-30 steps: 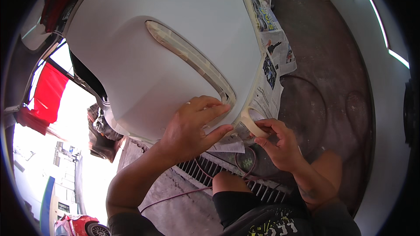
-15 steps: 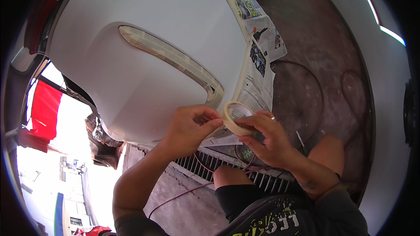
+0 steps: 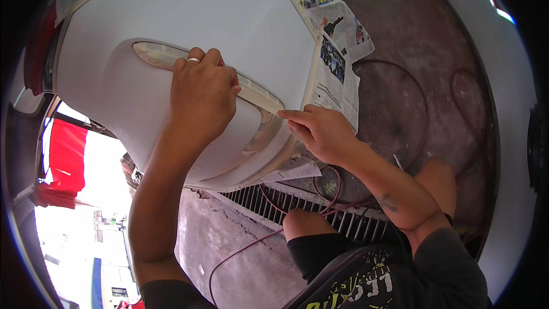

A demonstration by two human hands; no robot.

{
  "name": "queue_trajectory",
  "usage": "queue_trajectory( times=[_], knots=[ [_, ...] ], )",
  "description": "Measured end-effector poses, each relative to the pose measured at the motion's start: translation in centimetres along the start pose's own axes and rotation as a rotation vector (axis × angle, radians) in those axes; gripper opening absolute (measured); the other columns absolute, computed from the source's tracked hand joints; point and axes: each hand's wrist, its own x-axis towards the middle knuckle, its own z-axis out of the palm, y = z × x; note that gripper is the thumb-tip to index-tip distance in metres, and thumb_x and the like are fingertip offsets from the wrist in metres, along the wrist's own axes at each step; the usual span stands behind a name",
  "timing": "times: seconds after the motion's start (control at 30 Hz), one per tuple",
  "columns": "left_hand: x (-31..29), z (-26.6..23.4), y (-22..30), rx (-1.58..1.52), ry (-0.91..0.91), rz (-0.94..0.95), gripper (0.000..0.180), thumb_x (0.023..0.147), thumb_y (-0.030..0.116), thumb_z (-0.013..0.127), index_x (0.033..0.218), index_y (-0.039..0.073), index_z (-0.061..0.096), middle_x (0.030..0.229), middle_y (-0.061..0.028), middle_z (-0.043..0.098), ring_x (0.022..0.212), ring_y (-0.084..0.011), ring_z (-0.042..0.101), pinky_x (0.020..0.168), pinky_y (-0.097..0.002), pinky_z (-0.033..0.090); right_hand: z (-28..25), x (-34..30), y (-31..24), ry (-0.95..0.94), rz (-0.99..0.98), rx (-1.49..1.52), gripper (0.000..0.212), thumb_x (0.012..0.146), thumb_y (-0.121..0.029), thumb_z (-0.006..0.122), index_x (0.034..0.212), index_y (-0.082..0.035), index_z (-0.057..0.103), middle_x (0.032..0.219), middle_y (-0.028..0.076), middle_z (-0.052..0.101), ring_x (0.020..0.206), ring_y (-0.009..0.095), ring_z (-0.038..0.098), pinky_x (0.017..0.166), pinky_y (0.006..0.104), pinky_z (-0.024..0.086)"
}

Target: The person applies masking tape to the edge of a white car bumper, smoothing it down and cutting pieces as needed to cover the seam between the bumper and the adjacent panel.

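One white car panel (image 3: 171, 17) sits in front of the person, with one long recess masked in beige tape (image 3: 257, 92). The left hand (image 3: 203, 94) lies flat on the tape, fingers curled loosely, gripping nothing. The right hand (image 3: 320, 131) pinches the strip's end at the recess corner. Two newspaper sheets (image 3: 334, 51) cover the panel's edge.

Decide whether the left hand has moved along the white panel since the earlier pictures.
Yes. The left hand has slid from the taped recess's lower end up over its middle, away from the right hand.
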Motion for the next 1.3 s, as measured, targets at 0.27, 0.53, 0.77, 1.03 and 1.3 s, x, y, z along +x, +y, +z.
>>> queue_trajectory(
  times=[0.27, 0.53, 0.77, 1.03, 1.3],
  knots=[
    [0.5, 0.4, 0.4, 0.076, -0.036, -0.022, 0.007, 0.088, 0.017, 0.083, 0.088, 0.01, 0.081, 0.1, -0.0061, 0.067, 0.109, -0.0273, 0.059, 0.098, -0.0429, 0.043, 1.0, 1.0, -0.1, -0.06, 0.068, -0.011, 0.03, 0.11, -0.029, 0.058, 0.133, -0.02, 0.076, 0.089, 0.013, 0.07, 0.081, 0.035, 0.071, 0.072, 0.0459, 0.056],
    [0.4, 1.3, 0.0, 0.079, 0.039, 0.034, 0.009, 0.084, 0.016, 0.086, 0.086, 0.011, 0.079, 0.097, -0.004, 0.065, 0.106, -0.0257, 0.059, 0.093, -0.043, 0.042, 0.9, 1.2, -0.1, -0.063, 0.093, -0.02, 0.03, 0.11, -0.028, 0.058, 0.131, -0.02, 0.076, 0.088, 0.013, 0.071, 0.081, 0.036, 0.072, 0.074, 0.0472, 0.057],
    [0.5, 1.5, -0.2, 0.06, 0.057, 0.047, 0.011, 0.082, 0.014, 0.088, 0.085, 0.013, 0.078, 0.095, -0.0028, 0.065, 0.103, -0.025, 0.06, 0.091, -0.0432, 0.041, 0.9, 1.4, -0.5, -0.062, 0.099, -0.008, 0.027, 0.107, -0.024, 0.06, 0.124, -0.017, 0.08, 0.087, 0.016, 0.075, 0.081, 0.038, 0.074, 0.073, 0.0491, 0.059],
    [0.5, 1.5, -0.2, 0.058, 0.056, 0.037, 0.01, 0.082, 0.015, 0.087, 0.086, 0.012, 0.078, 0.095, -0.0036, 0.065, 0.103, -0.0254, 0.06, 0.092, -0.0434, 0.042, 0.8, 1.4, -0.4, -0.071, 0.112, 0.031, 0.028, 0.107, -0.024, 0.06, 0.124, -0.016, 0.08, 0.091, 0.019, 0.077, 0.084, 0.039, 0.075, 0.075, 0.0492, 0.059],
    [0.5, 1.2, 0.0, 0.06, 0.05, 0.033, 0.009, 0.083, 0.014, 0.087, 0.086, 0.012, 0.078, 0.096, -0.0036, 0.066, 0.102, -0.0256, 0.061, 0.093, -0.0437, 0.042, 1.2, 1.5, -0.3, -0.108, 0.129, 0.0, 0.03, 0.109, -0.03, 0.061, 0.133, -0.022, 0.077, 0.091, 0.013, 0.072, 0.082, 0.036, 0.072, 0.074, 0.0474, 0.057]
  ],
)
